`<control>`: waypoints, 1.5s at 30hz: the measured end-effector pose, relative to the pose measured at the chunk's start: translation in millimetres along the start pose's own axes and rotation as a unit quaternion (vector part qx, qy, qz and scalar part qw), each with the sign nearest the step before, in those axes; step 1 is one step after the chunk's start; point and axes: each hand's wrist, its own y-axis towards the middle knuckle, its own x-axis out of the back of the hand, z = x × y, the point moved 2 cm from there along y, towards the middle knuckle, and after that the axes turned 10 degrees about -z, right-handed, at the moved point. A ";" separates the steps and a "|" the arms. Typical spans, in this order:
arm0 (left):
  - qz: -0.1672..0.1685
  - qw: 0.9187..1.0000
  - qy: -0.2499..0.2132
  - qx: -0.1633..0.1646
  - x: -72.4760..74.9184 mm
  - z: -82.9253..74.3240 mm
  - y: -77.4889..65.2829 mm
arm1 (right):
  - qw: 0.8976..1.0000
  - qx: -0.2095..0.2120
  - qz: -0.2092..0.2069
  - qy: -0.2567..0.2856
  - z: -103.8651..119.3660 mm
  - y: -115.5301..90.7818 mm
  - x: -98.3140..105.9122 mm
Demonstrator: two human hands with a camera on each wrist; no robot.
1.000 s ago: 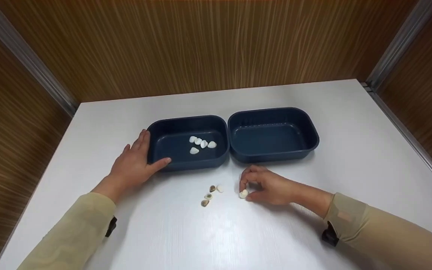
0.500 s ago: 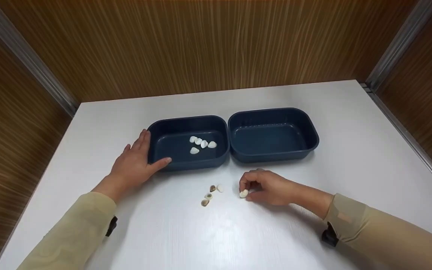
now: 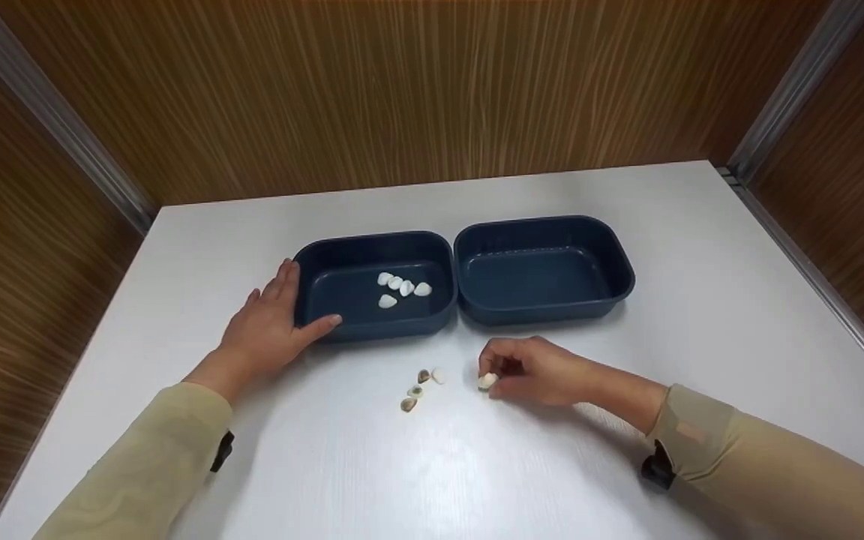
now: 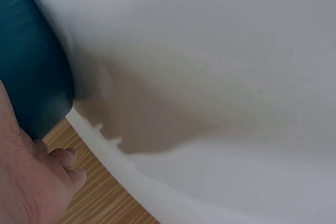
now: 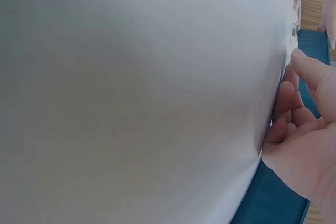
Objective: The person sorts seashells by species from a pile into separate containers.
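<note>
Between its thumb and fingertips my right hand (image 3: pixel 541 373) pinches a small whitish seashell (image 3: pixel 487 381), just over the table in front of the dark blue bins. My left hand (image 3: pixel 263 326) rests against the left bin (image 3: pixel 346 304), fingers straight along its end wall and thumb over the front rim. Several white shells (image 3: pixel 388 301) lie inside that bin. Loose on the table are brownish shells (image 3: pixel 409 405) and a white shell (image 3: pixel 438 375), left of my right hand. In the right wrist view, the curled fingers (image 5: pixel 286 98) show; the held shell is hard to make out there.
A second dark blue bin (image 3: pixel 537 277) stands right beside the left one, with no shells visible in it. Both sit on a white table (image 3: pixel 312 465). Wood-grain panels (image 3: pixel 432 90) rise behind the table and at both sides.
My right hand has lifted the pinched shell slightly, and its fingers are more curled than a second ago. The left hand, bins and other shells stay put.
</note>
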 end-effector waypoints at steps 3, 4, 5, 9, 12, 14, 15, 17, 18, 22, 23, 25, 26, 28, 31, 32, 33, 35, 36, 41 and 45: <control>0.000 1.000 0.002 0.002 1.2 0.4 -0.4 | 1.000 -0.012 0.002 0.008 1.8 1.5 3.5; 0.000 1.000 0.002 0.003 1.4 0.4 -0.5 | 1.000 -0.018 0.003 0.010 2.7 2.0 4.9; -0.001 1.000 0.002 0.004 1.3 0.7 -0.5 | 1.000 -0.023 0.004 0.008 3.9 2.9 6.3; -0.006 1.000 0.000 0.002 1.7 0.0 -0.2 | 0.999 -0.042 0.004 0.001 11.0 7.0 12.3; -0.010 1.000 -0.003 -0.002 2.0 -0.9 -0.1 | 0.999 -0.041 -0.001 -0.004 19.9 10.6 17.8; -0.011 1.000 -0.005 -0.004 2.1 -1.0 0.2 | 0.999 -0.036 -0.004 -0.008 27.0 13.7 21.6; -0.011 1.000 -0.005 -0.005 2.3 -1.2 0.2 | 0.999 -0.033 -0.006 -0.008 30.9 15.7 23.6; -0.010 1.000 -0.005 -0.004 2.4 -1.2 0.3 | 1.000 -0.023 -0.010 -0.011 39.7 20.5 27.7; -0.010 1.000 -0.005 -0.004 2.6 -1.5 0.6 | 1.000 -0.020 -0.011 -0.012 44.2 23.3 29.8; -0.009 1.000 -0.005 -0.003 3.1 -1.8 1.5 | 1.000 -0.012 -0.014 -0.020 63.4 36.9 37.7; -0.009 1.000 -0.005 -0.003 3.2 -1.7 1.9 | 1.000 -0.011 -0.015 -0.021 68.0 40.8 39.5; -0.009 1.000 -0.005 -0.003 3.3 -1.8 2.2 | 1.000 -0.007 -0.019 -0.022 77.1 49.0 42.7; -0.009 1.000 -0.005 -0.003 3.2 -2.0 2.4 | 0.999 -0.004 -0.022 -0.023 81.2 53.3 44.0; -0.012 1.000 -0.007 -0.004 3.2 -2.1 2.4 | 0.999 0.007 -0.030 -0.027 88.5 62.5 46.0; -0.015 1.000 -0.009 -0.005 3.3 -2.6 2.1 | 0.998 0.025 -0.043 -0.032 97.0 77.2 46.6; -0.016 1.000 -0.009 -0.004 3.1 -2.5 2.3 | 0.998 0.029 -0.046 -0.032 99.0 82.2 46.2; -0.017 1.000 -0.009 -0.005 3.0 -2.7 2.4 | 0.998 0.033 -0.050 -0.032 100.6 87.2 45.6; -0.015 1.000 -0.007 -0.004 3.0 -3.1 2.8 | 0.998 0.032 -0.056 -0.029 102.5 97.2 43.9; -0.013 1.000 -0.007 -0.003 2.9 -3.4 3.1 | 0.998 0.028 -0.060 -0.023 102.6 102.4 43.1; -0.006 1.000 -0.005 0.001 1.6 -4.3 4.7 | 0.996 0.013 -0.087 0.004 101.0 127.1 39.3; -0.007 1.000 -0.002 0.000 0.7 -5.0 4.6 | 0.994 0.007 -0.110 0.026 99.9 144.8 34.9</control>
